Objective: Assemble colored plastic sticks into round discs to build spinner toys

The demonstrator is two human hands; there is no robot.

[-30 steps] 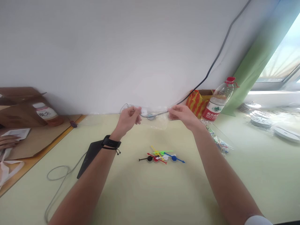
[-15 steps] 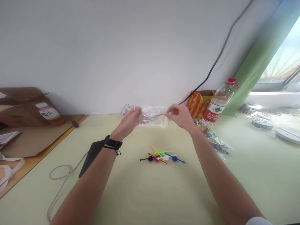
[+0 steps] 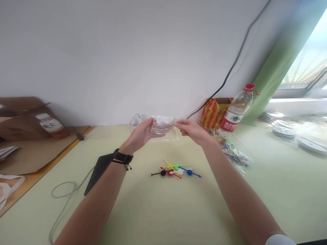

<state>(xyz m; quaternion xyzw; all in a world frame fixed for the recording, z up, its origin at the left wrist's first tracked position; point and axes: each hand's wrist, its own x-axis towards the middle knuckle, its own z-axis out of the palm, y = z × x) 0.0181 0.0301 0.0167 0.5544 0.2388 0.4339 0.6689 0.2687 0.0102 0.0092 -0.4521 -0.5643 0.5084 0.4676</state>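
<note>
Currently, both hands are on a clear plastic bag (image 3: 174, 136), raised above the far side of the pale table (image 3: 163, 214), near the wall. Left hand (image 3: 139, 136) grasps the bag's left part, its fingers extended and showing through the film; whether they lie inside or behind it, I cannot tell. Right hand (image 3: 192, 132) pinches the bag's right upper edge between thumb and fingertips. Bag contents: cannot be determined, owing to glare on the film.

Directly below, nearer the person, arrow-shaped plastic pieces (image 3: 176, 171) lie loose in a small overlapping cluster: black, red, yellow, green, white, blue.

Other containers, right side: clear packets (image 3: 235, 153) hold multicoloured small pieces, near the right forearm. Behind them stands a large red-capped bottle (image 3: 236, 110), with clear walls and a red-and-white label; liquid level uncertain. Just beside it is a red-and-yellow striped bag (image 3: 211, 114), contents hidden. Further right, stacked white discs (image 3: 283, 131) sit in clear wrapping.

Left side: a white-capped bottle (image 3: 52, 126) contains amber-red liquid, visible below its label. Next to it is a cardboard box (image 3: 20, 126), interior mostly hidden.
</note>
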